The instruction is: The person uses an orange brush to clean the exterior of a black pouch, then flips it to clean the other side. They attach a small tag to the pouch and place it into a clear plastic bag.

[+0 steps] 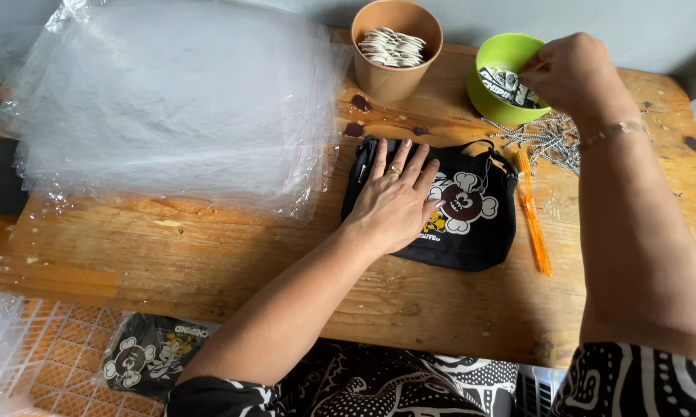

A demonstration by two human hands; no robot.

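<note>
Head view: my left hand (394, 202) lies flat, fingers spread, on the black pouch (460, 212); my right hand (572, 71) pinches a tag (506, 85) in the green bowl (493, 55).

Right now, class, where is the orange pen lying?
In the head view, the orange pen lies on the wooden table, right of the black pouch, below the metal chains.

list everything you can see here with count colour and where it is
black fabric pouch: one, cartoon print, table centre
clear plastic bags: a stack, transparent, table left
brown paper cup: one, holds pale flat pieces, back centre
green plastic bowl: one, holds black printed tags, back right
silver ball chains: a pile, beside the bowl
orange pen: one, right of pouch
wooden table: one, brown
bagged black pouch: one, in orange crate lower left
left hand: flat on pouch
right hand: fingers in the bowl
</note>
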